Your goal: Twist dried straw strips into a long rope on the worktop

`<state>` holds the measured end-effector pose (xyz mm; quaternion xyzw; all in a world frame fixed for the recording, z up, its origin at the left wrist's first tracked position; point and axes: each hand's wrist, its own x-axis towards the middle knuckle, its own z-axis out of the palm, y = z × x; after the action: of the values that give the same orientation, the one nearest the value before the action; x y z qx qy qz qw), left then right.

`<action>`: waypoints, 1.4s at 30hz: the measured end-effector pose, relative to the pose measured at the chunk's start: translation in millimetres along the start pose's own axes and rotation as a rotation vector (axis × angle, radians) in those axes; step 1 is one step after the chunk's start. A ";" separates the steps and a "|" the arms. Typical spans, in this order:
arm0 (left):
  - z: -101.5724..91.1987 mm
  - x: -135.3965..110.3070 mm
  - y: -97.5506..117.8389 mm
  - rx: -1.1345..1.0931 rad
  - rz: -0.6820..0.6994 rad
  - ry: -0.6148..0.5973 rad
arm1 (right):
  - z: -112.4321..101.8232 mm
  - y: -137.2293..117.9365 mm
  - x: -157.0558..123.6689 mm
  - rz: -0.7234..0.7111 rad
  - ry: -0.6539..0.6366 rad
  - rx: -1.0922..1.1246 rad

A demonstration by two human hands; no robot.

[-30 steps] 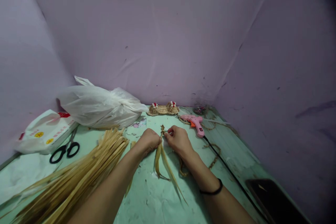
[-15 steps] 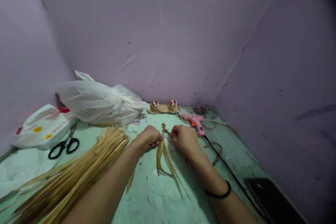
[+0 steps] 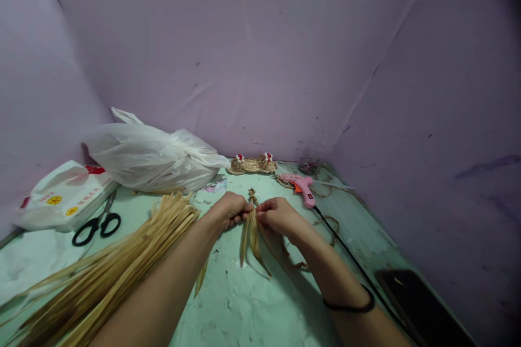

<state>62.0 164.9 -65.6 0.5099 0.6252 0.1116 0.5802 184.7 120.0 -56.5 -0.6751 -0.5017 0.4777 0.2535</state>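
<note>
Between my hands is a small braid of dried leaf strips (image 3: 254, 236), with a knotted end (image 3: 252, 195) pointing at the wall and loose ends fanning toward me. My left hand (image 3: 234, 210) is closed around its left side, just below the knot. From the right, my right hand (image 3: 279, 216) pinches a strip with thumb and fingertips, close beside the left fingers. A large bundle of dried leaf strips (image 3: 150, 249) lies left of my left forearm, with one loose strip (image 3: 201, 277) by that arm.
Scissors (image 3: 96, 227), a tissue pack (image 3: 65, 198) and a tied white plastic bag (image 3: 154, 157) stand left. At the back lie a woven piece with red-white beads (image 3: 252, 165) and a pink glue gun (image 3: 301, 187), its cord (image 3: 350, 249) running right. A dark phone (image 3: 419, 309) lies front right.
My right hand has moved left and down, from near the knot to the loose strips beside my left hand. The loose strips have shifted. My left hand keeps its hold.
</note>
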 end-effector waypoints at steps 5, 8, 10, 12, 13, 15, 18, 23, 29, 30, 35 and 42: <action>-1.4 -0.4 1.6 -0.084 0.056 -0.056 | 1.4 -10.2 -7.8 0.064 -0.078 0.307; -0.3 -6.5 5.1 -0.045 0.068 0.001 | -1.1 -8.0 -5.7 0.099 -0.158 0.404; 0.5 -11.7 7.8 -0.002 0.095 0.036 | -2.4 -4.1 -2.4 0.102 -0.189 0.443; 0.9 -15.6 9.6 0.036 0.088 0.024 | -2.4 -0.4 0.9 0.090 -0.181 0.450; 0.8 -16.5 10.0 0.053 0.062 0.003 | -2.0 1.0 2.3 0.075 -0.168 0.433; -0.1 -15.8 9.3 0.077 0.016 -0.035 | -0.9 3.0 4.3 0.039 -0.135 0.361; -2.8 -9.6 4.8 0.096 0.025 -0.069 | -0.2 5.0 6.8 -0.012 -0.072 0.181; -6.2 -1.3 -1.7 0.135 0.133 -0.123 | -2.6 10.9 13.1 -0.173 0.147 -0.266; -2.0 -4.9 2.4 0.118 0.190 -0.082 | 1.0 18.0 24.0 -0.170 0.166 -0.255; -1.4 -5.0 2.8 0.112 0.202 -0.072 | 2.4 18.4 25.4 -0.151 0.158 -0.225; 0.9 -7.3 3.5 0.149 0.228 -0.004 | 7.5 16.7 26.8 -0.087 0.144 -0.066; -6.5 -11.0 6.3 0.248 0.216 0.013 | 3.8 11.5 17.4 -0.035 0.072 0.187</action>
<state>57.6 162.3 -52.3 0.6411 0.5796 0.0987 0.4932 187.0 131.3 -74.3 -0.6562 -0.4575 0.4935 0.3415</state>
